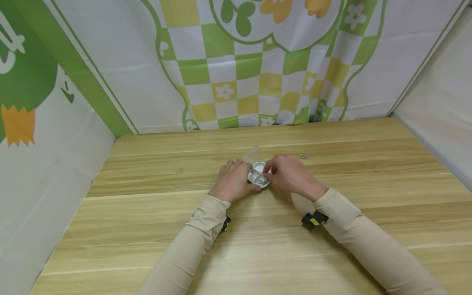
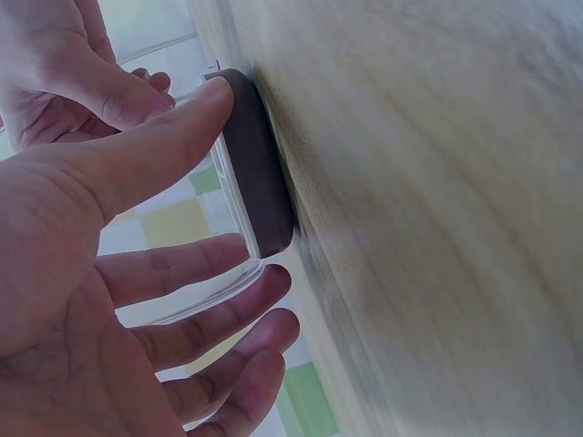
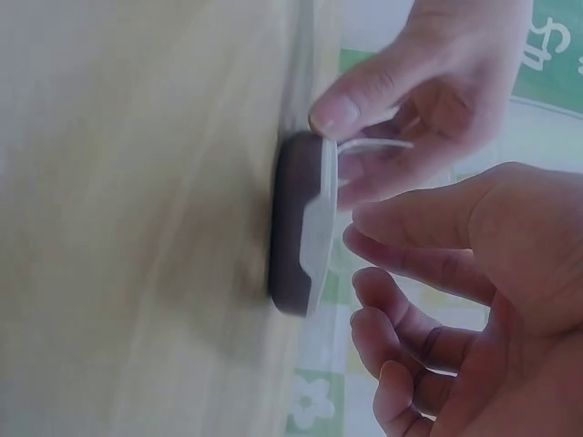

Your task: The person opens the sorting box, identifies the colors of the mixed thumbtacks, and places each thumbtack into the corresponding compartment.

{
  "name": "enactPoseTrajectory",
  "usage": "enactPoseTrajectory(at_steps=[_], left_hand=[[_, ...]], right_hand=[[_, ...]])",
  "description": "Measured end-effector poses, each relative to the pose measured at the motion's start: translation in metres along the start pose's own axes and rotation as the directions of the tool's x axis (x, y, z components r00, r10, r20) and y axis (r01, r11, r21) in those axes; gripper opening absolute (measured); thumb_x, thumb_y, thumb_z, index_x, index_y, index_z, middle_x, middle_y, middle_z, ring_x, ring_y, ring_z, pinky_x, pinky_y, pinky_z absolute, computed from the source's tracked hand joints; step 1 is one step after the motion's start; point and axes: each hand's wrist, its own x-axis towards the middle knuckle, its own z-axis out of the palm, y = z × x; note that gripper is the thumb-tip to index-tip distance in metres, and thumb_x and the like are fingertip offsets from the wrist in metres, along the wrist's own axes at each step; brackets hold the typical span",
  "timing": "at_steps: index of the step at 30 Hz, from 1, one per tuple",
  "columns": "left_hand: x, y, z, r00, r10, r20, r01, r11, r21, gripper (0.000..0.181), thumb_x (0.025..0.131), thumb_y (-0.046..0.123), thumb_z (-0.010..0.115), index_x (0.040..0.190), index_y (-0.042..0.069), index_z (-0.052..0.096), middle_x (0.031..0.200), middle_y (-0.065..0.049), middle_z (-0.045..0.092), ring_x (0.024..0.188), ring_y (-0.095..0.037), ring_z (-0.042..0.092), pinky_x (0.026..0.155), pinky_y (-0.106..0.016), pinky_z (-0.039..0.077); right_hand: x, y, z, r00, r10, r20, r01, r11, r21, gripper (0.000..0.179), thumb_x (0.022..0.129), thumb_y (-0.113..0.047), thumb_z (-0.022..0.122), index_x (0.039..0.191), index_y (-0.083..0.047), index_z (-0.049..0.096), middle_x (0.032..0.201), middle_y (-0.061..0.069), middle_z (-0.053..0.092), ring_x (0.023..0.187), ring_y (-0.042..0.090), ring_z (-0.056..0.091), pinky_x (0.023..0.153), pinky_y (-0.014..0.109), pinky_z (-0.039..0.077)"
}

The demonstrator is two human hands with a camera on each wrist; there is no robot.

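Observation:
A small white compartment box (image 1: 254, 177) with a dark base (image 2: 260, 168) rests on the table. Its clear lid (image 1: 251, 154) stands raised at the far side. Two small coloured rings (image 1: 262, 182) lie in the near compartment. My left hand (image 1: 233, 180) holds the box from the left, thumb on the near edge and index finger on the far side. Over the box's right part is my right hand (image 1: 289, 174), thumb and index tips close together just above the compartments. Whether something tiny sits between those fingertips I cannot tell.
Several small coloured rings (image 1: 302, 156) lie in a loose group on the wooden table (image 1: 147, 221), beyond the right hand. A patterned cloth (image 1: 243, 78) hangs along the table's back edge. White cloth walls (image 1: 44, 188) flank both sides.

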Motion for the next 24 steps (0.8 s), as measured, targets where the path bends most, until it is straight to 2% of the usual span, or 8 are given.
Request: enactPoseTrajectory(at_steps=[12,24], left_hand=[[0.001,-0.001,0.0,1.0,-0.013,0.008,0.013,1.0,0.007,0.057,0.079,0.041,0.087,0.121,0.005,0.07,0.11,-0.009,0.065,0.098,-0.028,0.056,0.086,-0.044,0.045],[0.0,0.0,0.0,0.999,-0.026,0.023,0.026,1.0,0.001,0.063,0.08,0.041,0.087,0.127,0.004,0.068,0.117,-0.01,0.065,0.101,-0.028,0.056,0.089,-0.044,0.045]], right_hand=[[0.003,0.019,-0.009,0.996,0.013,-0.084,-0.013,1.0,-0.003,0.006,0.089,-0.012,0.073,0.091,-0.011,0.078,0.078,0.003,0.066,0.071,0.02,0.059,0.062,0.036,0.046],[0.005,0.036,-0.014,0.995,0.083,-0.055,-0.082,0.996,0.027,0.009,0.09,-0.013,0.071,0.094,-0.008,0.077,0.081,0.004,0.066,0.073,0.021,0.059,0.066,0.037,0.046]])
